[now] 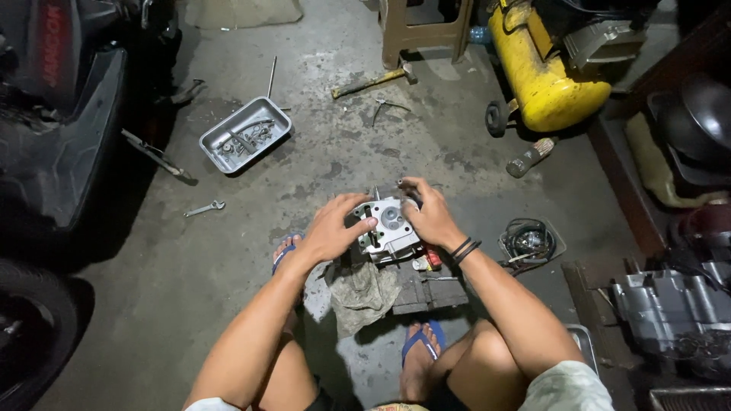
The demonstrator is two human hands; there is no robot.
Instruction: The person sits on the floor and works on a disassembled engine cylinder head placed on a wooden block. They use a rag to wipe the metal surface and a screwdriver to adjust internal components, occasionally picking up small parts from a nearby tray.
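Two bare hands are closing in on one metal engine part [390, 228], a pale grey cast block that is sitting on a dark wooden block [426, 293] on the concrete floor [335, 152], between the person's sandalled feet. The left hand [331, 228] is lying on the block's left side, its fingers [364, 223] curling over the near left edge and gripping the casting. The right hand [430, 213] is coming over from the right and far side, its fingers [409, 185] pinching at something small on the top far edge; what they are pinching is too small to tell. The part is lying directly between the two palms, equally close to both, with its long axis running from near to far. A crumpled rag [362, 293] is lying just near-left of it. A steel tray [245, 134] of small parts and a wrench [204, 208] are lying well apart on the far left.
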